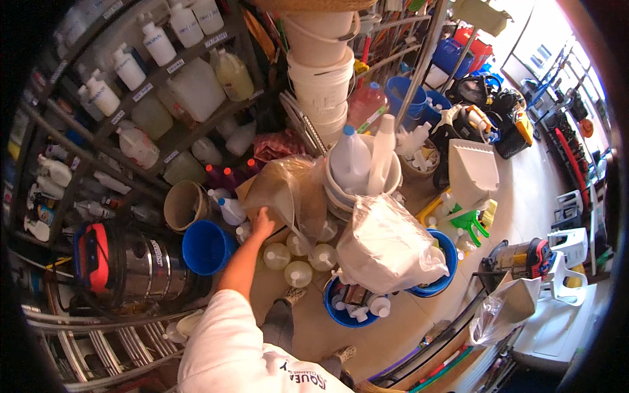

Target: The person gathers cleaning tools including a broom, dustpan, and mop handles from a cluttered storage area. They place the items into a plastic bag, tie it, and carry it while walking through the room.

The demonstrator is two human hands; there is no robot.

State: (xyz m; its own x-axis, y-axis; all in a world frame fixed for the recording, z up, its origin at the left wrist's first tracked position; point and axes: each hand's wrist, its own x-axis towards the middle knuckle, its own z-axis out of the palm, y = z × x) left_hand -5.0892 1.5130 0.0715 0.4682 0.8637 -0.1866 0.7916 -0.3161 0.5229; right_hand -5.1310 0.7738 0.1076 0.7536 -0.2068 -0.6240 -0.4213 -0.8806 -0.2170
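Observation:
My left hand [263,224] reaches forward to a cardboard box [275,235] and touches its near side. A clear plastic bag [280,189] drapes over that box, close above the hand. The fingertips are partly hidden, so a grip on the box or the bag cannot be confirmed. Several round jugs of pale liquid [298,273] stand on the floor just nearer to me. Left of the hand are a white jug with a blue cap [231,210] and a blue bucket [206,248]. My right hand is out of view.
A large white plastic-wrapped bundle [385,245] rests over blue buckets at the right. Behind stand stacked white buckets [322,73] and a pail of bottles [334,196]. A shop vacuum [147,265], a metal ladder [105,351] and shelves of bottles [172,66] line the left.

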